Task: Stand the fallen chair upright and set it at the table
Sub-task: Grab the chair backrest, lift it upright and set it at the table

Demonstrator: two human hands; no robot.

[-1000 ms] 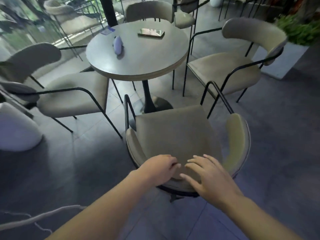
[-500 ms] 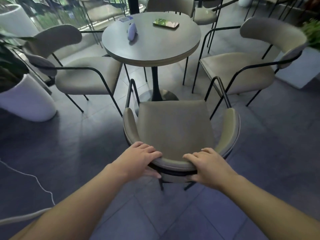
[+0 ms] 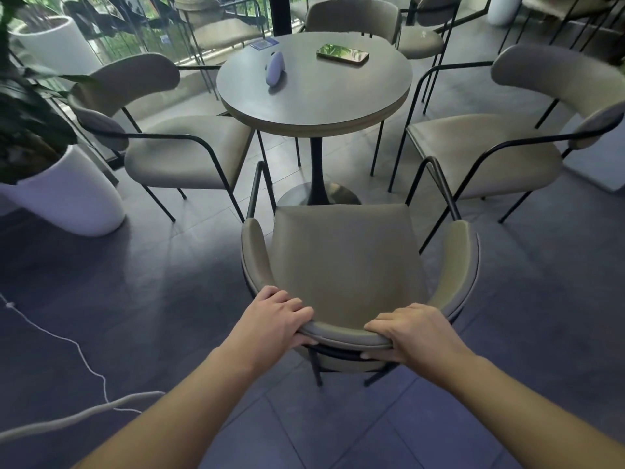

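Observation:
A beige padded chair [image 3: 345, 258] with a black metal frame stands upright on the floor, its seat facing the round grey table [image 3: 324, 99]. Its front edge is just short of the table's pedestal base [image 3: 318, 194]. My left hand [image 3: 274, 316] grips the left part of the curved backrest, fingers over the top and thumb behind. On the right part of that backrest my right hand [image 3: 412, 333] holds on the same way. Both arms reach forward from the bottom of the view.
Two matching chairs flank the table, one at the left [image 3: 169, 147] and one at the right [image 3: 490, 147], with another behind [image 3: 351, 15]. A phone [image 3: 342, 54] and a small pale object [image 3: 274, 67] lie on the tabletop. A white planter [image 3: 67, 194] stands left; a white cable [image 3: 67, 367] crosses the floor.
Both hands have spread apart along the backrest and closed on it. The chair now sits squarer to the table, and the view has pulled back and up.

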